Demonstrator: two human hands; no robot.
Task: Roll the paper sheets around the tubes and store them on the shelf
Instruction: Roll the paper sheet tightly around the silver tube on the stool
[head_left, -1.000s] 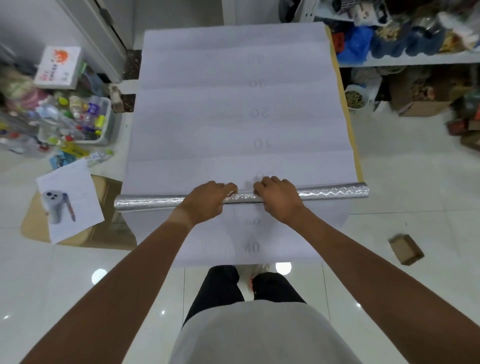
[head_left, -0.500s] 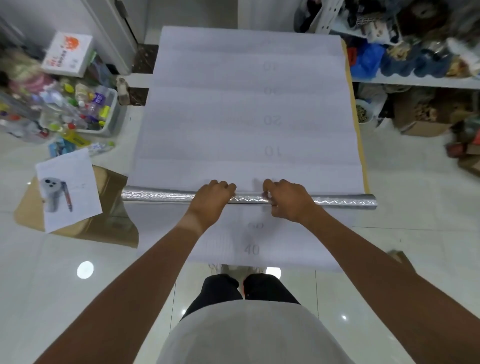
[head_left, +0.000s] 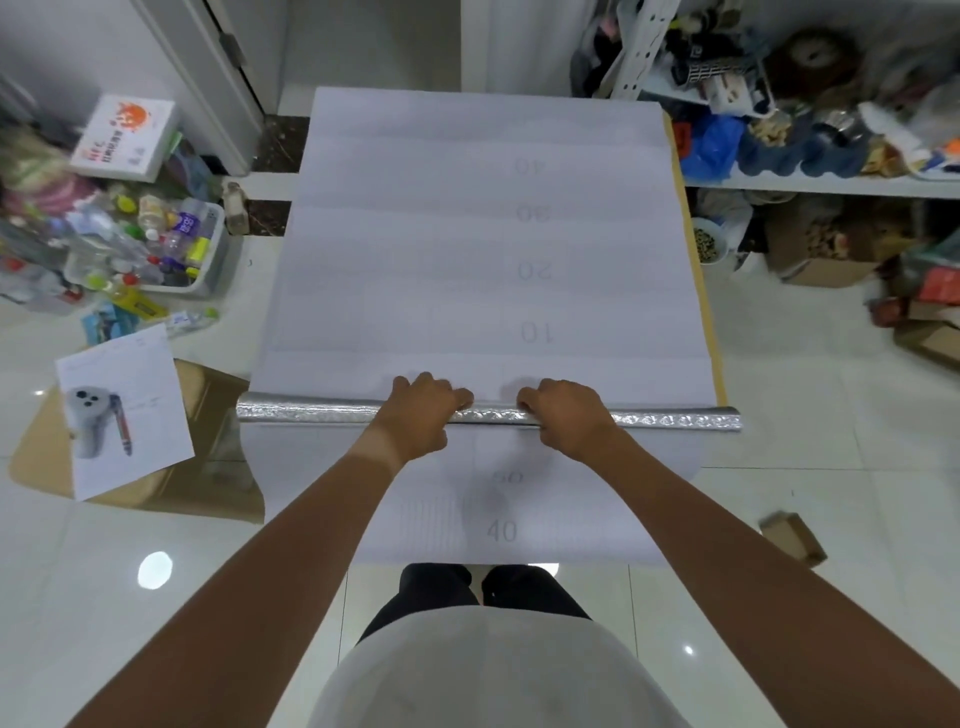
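A long silver embossed tube (head_left: 322, 414) lies crosswise on a wide white paper sheet (head_left: 467, 249) with faint numbers printed down its middle. The sheet covers a table and its near end hangs over the edge toward my legs. My left hand (head_left: 423, 410) and my right hand (head_left: 566, 415) both rest on top of the tube near its middle, a short gap apart, fingers curled over it. The shelf (head_left: 821, 183) stands to the right, crowded with items.
A tub of bottles (head_left: 156, 244) and a white box (head_left: 124, 136) sit on the floor at left. A printed sheet (head_left: 124, 410) lies on flattened cardboard (head_left: 208, 483). A small cardboard box (head_left: 792, 538) lies on the tiles at right. Boxes fill the space under the shelf.
The view has tilted so the table appears lower and farther right. Both hands stay on the tube, which has shifted slightly away from me along the sheet.
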